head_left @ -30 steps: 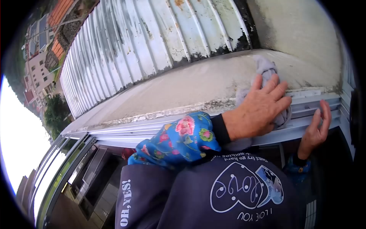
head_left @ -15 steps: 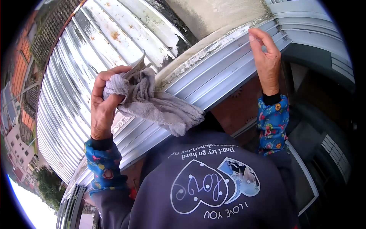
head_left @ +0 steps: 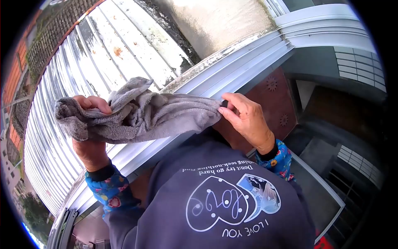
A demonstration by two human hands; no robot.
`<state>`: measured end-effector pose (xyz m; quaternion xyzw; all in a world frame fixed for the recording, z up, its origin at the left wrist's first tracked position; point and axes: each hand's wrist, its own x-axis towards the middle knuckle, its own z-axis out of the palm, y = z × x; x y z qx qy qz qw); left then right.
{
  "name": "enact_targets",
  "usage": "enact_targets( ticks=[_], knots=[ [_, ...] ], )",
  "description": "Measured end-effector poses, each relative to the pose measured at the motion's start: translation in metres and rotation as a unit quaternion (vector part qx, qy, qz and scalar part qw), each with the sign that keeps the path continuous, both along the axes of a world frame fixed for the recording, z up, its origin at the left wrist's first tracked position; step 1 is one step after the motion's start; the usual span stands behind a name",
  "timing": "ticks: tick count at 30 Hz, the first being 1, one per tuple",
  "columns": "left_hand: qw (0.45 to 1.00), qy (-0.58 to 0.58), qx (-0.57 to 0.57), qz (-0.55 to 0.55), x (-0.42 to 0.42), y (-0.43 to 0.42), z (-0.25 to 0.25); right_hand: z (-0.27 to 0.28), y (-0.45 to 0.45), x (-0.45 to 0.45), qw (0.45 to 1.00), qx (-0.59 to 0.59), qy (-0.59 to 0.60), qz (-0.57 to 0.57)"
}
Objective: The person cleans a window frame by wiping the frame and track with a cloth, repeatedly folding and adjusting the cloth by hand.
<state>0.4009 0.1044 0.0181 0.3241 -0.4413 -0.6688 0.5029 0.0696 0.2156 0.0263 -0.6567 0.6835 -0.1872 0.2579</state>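
Observation:
A crumpled grey cloth (head_left: 161, 114) is stretched sideways between my two hands, above a metal window track. My left hand (head_left: 90, 153) is closed on its bunched left end; folds of the cloth cover part of the palm and some fingers. At the other end, my right hand (head_left: 251, 124) pinches the gathered tip between thumb and fingers. A small dark patch shows at those right fingertips, and I cannot make out what it is. Both wrists wear blue flowered sleeves with black cuffs.
The silvery window track (head_left: 215, 85) runs diagonally under the cloth, beside a weathered concrete ledge (head_left: 215, 25). Beyond lies a corrugated metal roof (head_left: 62, 108) with peeling, rusty patches. A reddish panel (head_left: 277, 99) and a framed screen (head_left: 315, 195) are at the right.
My right hand has come down and left from the track's far end and taken hold of the cloth's right tip. My left hand has shifted left, and the cloth is drawn out longer.

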Motion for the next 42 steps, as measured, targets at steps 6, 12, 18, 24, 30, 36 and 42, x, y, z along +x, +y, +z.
enact_targets(
  ticks=[6, 12, 18, 24, 30, 36, 42],
  knots=[
    [0.994, -0.077, -0.074, -0.03, 0.043, 0.026, 0.029, -0.011, 0.016, 0.02, 0.988, -0.135, -0.076, 0.016],
    [0.968, -0.22, -0.002, -0.124, 0.035, 0.048, 0.053, -0.012, 0.024, 0.025, 0.938, -0.101, -0.316, -0.102],
    [0.92, -0.264, -0.091, -0.273, -0.013, 0.052, 0.026, 0.012, -0.044, -0.004, 0.97, -0.241, -0.016, -0.021],
    [0.897, -0.33, -0.191, -0.221, -0.046, 0.051, 0.015, -0.024, -0.06, -0.011, 0.943, -0.248, 0.205, 0.083],
    [0.894, -0.34, -0.202, -0.212, -0.051, 0.05, 0.011, -0.01, -0.027, 0.002, 0.966, -0.127, 0.173, 0.142],
    [0.891, -0.348, -0.206, -0.204, -0.056, 0.049, 0.01, -0.027, -0.03, 0.014, 0.958, -0.112, 0.228, 0.132],
    [0.927, -0.286, -0.131, -0.205, -0.046, 0.056, 0.003, -0.037, -0.019, 0.038, 0.968, -0.101, 0.203, 0.107]
  ],
)
